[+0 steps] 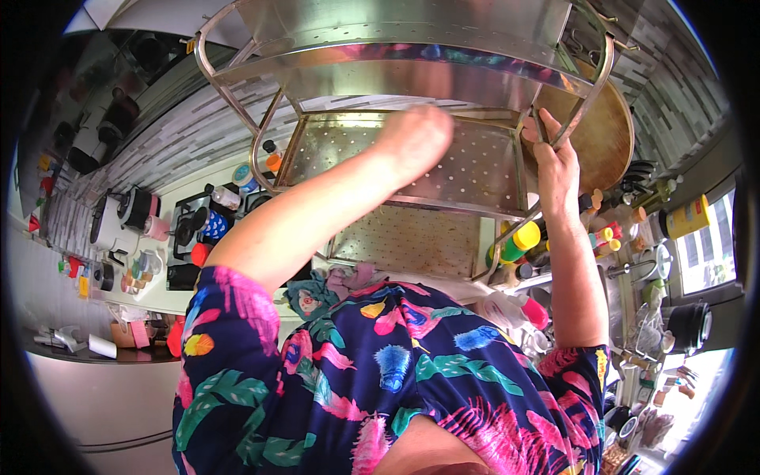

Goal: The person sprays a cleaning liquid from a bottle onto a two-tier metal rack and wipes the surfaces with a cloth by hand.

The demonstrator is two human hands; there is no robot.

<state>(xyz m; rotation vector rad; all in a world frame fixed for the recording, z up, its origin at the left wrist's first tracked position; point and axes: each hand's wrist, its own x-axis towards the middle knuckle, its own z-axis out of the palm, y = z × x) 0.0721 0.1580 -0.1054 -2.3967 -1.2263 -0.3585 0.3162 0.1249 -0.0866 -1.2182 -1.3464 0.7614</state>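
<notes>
A stainless steel rack with perforated shelves and curved tube rails stands before me on the counter. My right hand grips its right-hand tube frame, fingers wrapped around the metal. Over the perforated middle shelf, which has brownish stains along its edges, is my left hand. Motion blurs that hand; its fingers are curled, and whether anything is inside is hidden. Below that level lies another perforated metal sheet, also stained.
A round wooden board leans behind the rack's right side. Bottles and jars, one with a yellow cap, crowd the right. Left is a gas hob with a blue patterned container. Crumpled cloths lie at the counter's front.
</notes>
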